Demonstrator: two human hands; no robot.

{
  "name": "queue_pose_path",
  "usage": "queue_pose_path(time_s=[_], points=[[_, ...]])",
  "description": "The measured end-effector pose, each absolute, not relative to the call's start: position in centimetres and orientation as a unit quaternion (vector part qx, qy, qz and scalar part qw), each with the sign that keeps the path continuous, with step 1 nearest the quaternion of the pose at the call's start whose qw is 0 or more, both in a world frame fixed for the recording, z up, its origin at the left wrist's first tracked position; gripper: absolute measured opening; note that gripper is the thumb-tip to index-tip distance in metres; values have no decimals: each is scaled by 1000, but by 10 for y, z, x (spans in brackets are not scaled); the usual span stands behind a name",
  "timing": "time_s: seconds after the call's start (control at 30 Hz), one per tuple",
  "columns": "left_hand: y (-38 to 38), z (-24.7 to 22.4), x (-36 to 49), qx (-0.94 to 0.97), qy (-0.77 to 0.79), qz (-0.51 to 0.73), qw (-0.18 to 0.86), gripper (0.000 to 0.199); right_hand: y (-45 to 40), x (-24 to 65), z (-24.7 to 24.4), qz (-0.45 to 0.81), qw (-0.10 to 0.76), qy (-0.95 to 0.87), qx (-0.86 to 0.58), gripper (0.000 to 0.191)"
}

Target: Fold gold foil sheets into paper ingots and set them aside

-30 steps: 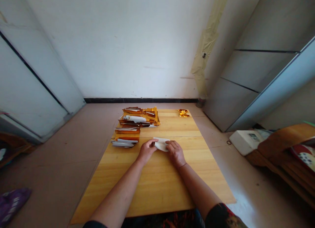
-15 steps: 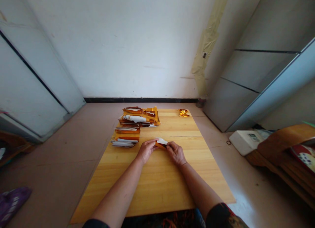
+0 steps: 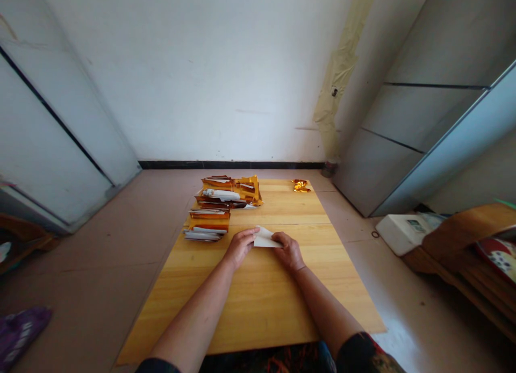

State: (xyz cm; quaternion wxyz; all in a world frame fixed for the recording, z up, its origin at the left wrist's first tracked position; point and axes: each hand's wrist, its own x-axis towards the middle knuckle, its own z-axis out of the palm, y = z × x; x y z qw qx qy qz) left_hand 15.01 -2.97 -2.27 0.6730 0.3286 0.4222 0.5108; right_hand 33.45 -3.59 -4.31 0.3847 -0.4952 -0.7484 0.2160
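Between my hands is a folded sheet of paper [image 3: 264,238], its white side facing me. My left hand [image 3: 241,248] pinches its left edge, thumb and fingers closed on it. On the other side my right hand [image 3: 288,250] grips the right end, with the fingers curled over it. The paper is held just over the wooden table [image 3: 258,298]. Beyond my left hand stand rows of folded gold-and-white papers [image 3: 209,217], packed close together. A crumpled piece of gold foil paper [image 3: 300,186] lies at the table's far right corner.
A white wall [image 3: 226,83] with a black skirting rises behind the table. Grey cabinet panels [image 3: 423,115] stand at the right, near a white box [image 3: 403,232] on a wooden seat. A purple bag [image 3: 24,335] lies on the floor at the lower left.
The paper in my hands has turned: orange-gold and dark parts showed before, and now a wider white face shows. Both hands stay in nearly the same place.
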Motion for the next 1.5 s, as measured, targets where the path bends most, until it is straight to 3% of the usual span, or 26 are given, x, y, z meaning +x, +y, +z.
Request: queue_pose_path(time_s=[0.17,0.37,0.53,0.77,0.97,1.17,1.33,1.5], points=[[-31,-23,149,422,470,505,588,38,-36,330,-40,160,345,-785,-489,17],[-42,-29,137,637,507,484,322,24,-39,328,-36,78,281,-839,-460,18],[-50,-37,127,742,482,419,201,29,-41,327,-33,52,256,-858,-442,12],[-53,-41,126,786,484,361,131,42,-51,329,-29,45,260,-872,-413,19],[-51,-39,125,787,495,346,129,41,-61,334,-30,61,303,-867,-391,34],[-57,-26,122,808,482,310,139,31,-62,335,-31,41,303,-874,-377,28],[-63,-22,123,820,476,279,151,61,-61,335,-32,55,295,-874,-383,29],[-61,-25,129,803,511,279,126,46,-51,336,-39,125,340,-828,-429,23]])
